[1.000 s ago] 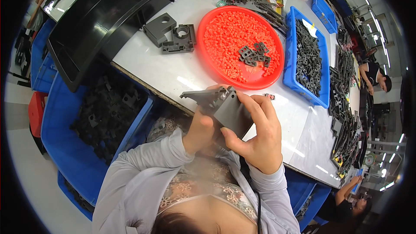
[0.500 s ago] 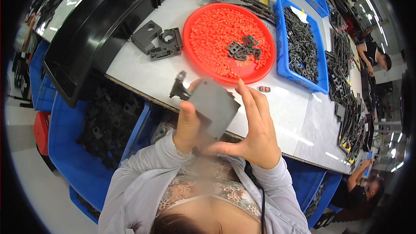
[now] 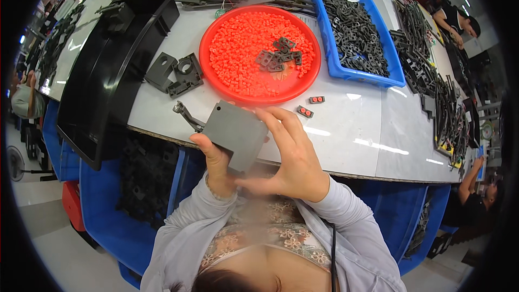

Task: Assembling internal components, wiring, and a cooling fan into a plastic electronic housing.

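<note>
A dark grey plastic housing (image 3: 238, 132), flat-faced with a step cut in its lower edge, is held up between my hands over the table's near edge. My left hand (image 3: 217, 165) grips its left side, the thumb showing at the edge and the other fingers hidden behind. A thin dark arm-like part (image 3: 186, 114) sticks out past that side. Around the right side curves my right hand (image 3: 300, 165), fingertips at the upper corner and the blurred thumb at the bottom. Two small black pieces with red inserts, one nearer (image 3: 305, 111) and one farther (image 3: 317, 99), lie beyond my right hand.
A red round tray (image 3: 205, 65) holds many small red parts and several black pieces (image 3: 278, 57). Two dark grey housings (image 3: 186, 74) lie left of it, beside a long black bin (image 3: 81, 108). A blue crate (image 3: 397, 80) of black parts stands right. Blue bins (image 3: 102, 211) sit below the table.
The housing has tilted and shifted slightly left between my hands. Two black pieces with red inserts now show on the table, where one showed before. The view has shifted.
</note>
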`<state>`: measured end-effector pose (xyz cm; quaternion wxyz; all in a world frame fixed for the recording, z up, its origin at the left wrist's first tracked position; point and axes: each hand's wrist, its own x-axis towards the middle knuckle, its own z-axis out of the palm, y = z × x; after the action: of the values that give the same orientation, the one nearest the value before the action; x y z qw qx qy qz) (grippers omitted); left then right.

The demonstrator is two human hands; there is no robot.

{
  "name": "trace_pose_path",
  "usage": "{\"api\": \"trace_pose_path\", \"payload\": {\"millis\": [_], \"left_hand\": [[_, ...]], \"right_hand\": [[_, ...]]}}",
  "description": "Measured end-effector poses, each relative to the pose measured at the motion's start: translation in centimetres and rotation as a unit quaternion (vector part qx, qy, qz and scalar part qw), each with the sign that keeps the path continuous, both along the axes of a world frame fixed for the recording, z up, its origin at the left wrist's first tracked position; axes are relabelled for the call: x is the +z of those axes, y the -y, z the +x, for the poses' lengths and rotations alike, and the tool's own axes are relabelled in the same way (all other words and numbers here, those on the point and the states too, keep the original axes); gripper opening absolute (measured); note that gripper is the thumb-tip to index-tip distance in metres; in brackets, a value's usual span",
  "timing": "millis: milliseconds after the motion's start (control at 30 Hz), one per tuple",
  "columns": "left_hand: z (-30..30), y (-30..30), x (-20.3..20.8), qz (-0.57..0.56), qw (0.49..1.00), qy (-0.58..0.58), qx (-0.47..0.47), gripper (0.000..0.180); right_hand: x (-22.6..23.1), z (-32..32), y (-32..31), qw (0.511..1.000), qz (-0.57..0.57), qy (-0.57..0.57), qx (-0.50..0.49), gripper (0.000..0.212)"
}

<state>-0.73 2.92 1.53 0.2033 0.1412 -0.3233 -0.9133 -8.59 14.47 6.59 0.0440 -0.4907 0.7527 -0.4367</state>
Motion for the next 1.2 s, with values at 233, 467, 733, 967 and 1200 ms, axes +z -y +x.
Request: {"api": "trace_pose_path", "payload": {"millis": [233,467,733,967,1200], "left_hand": [[0.7,0.7,-1.2,-0.028,0.999,-0.015,-0.03,0.086],[0.4,0.6,-0.9,0.004,1.0,-0.008,-0.02,0.083],[-0.3,0.2,0.9,-0.017,0.998,0.056,0.037,0.086],[-0.1,0.2,0.8,-0.017,0.997,0.067,0.035,0.085],[0.1,0.5,-0.2,0.041,0.999,0.013,0.032,0.081]], "right_hand": [[-0.4,0.2,0.0,1.0,-0.018,0.024,0.002,0.093],[-0.7,0.2,0.4,0.999,-0.03,0.014,-0.018,0.096],[-1.0,-0.4,0.5,0.999,-0.035,0.029,0.001,0.089],[-0.8,-0.5,0.2,0.999,-0.04,0.022,0.001,0.089],[-1.2,0.3,0.7,0.998,-0.056,0.028,-0.009,0.094]]}}
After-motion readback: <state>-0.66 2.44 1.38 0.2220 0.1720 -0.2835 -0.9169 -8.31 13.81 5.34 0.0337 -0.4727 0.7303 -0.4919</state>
